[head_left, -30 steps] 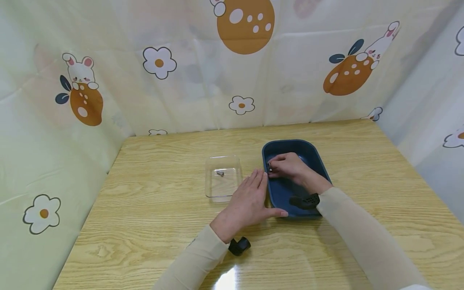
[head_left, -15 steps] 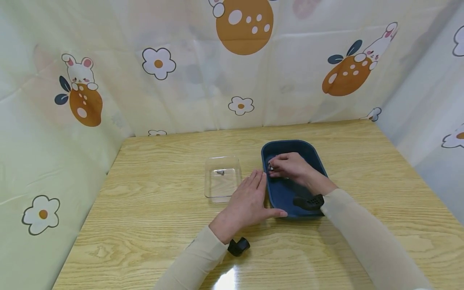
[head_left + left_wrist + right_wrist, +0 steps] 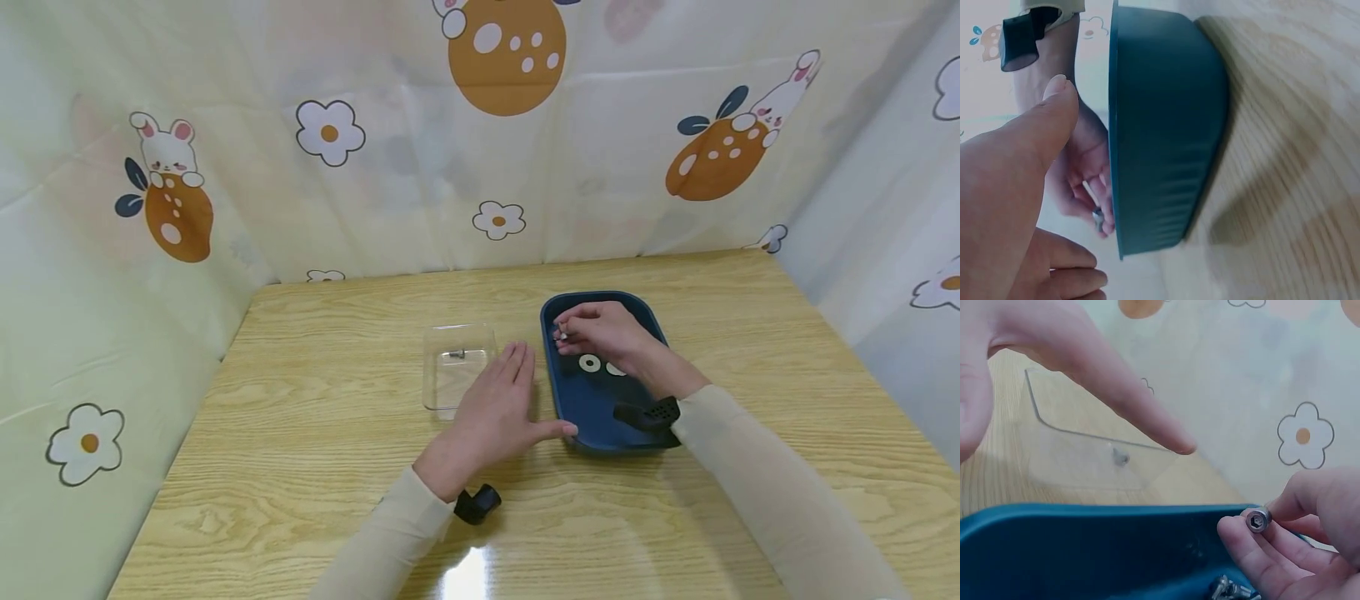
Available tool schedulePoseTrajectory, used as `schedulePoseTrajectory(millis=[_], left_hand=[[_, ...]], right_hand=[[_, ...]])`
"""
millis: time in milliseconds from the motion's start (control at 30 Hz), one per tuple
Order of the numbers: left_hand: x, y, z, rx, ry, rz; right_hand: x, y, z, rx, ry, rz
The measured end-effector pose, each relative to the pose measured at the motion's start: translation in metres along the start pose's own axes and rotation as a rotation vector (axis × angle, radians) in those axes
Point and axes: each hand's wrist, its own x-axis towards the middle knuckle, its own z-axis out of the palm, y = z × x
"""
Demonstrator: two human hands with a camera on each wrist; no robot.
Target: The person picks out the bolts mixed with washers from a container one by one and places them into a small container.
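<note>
My right hand (image 3: 609, 335) is above the far left part of a dark blue bin (image 3: 588, 417). Between thumb and fingers it pinches a metal socket-head bolt (image 3: 1259, 520), whose hex recess faces the right wrist camera. My left hand (image 3: 491, 412), fingers straight, hovers by the bin's left wall and overlaps the right side of a clear plastic box (image 3: 430, 375) in the head view. One bolt (image 3: 457, 354) lies in that box. Several bolts (image 3: 1229, 589) lie at the bottom of the bin in the right wrist view. Pale washers (image 3: 583, 364) show beneath my right wrist.
Both containers stand on a wood-grain table (image 3: 300, 433), the clear box left of the bin. A printed curtain (image 3: 405, 167) hangs behind the table and along its sides. Black camera mounts (image 3: 477, 503) sit on both wrists.
My right hand has risen from inside the bin with the bolt, uncovering washers below. My left hand has drawn left, away from the bin's rim it was resting against.
</note>
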Motion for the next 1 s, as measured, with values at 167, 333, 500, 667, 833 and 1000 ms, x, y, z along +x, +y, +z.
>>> schedulePoseTrajectory(millis=[167, 333, 500, 667, 833, 1000], left_hand=[[-0.004, -0.009, -0.005, -0.005, 0.015, -0.019], [-0.008, -0.019, -0.009, 0.006, 0.027, -0.028], [-0.013, -0.028, -0.015, -0.022, 0.052, -0.04], [-0.018, -0.038, -0.018, -0.046, 0.068, -0.063], [-0.023, -0.047, -0.021, -0.045, 0.078, -0.093], [-0.027, -0.056, -0.022, -0.033, 0.088, -0.106]], right_hand=[[0.0, -0.006, 0.004, 0.011, -0.017, -0.028], [0.001, -0.014, 0.01, 0.024, -0.036, -0.038], [0.003, -0.021, 0.019, 0.026, -0.071, -0.041], [0.008, -0.024, 0.032, 0.013, -0.087, -0.03], [0.01, -0.027, 0.047, 0.036, -0.119, -0.031], [0.013, -0.03, 0.059, 0.037, -0.163, -0.043]])
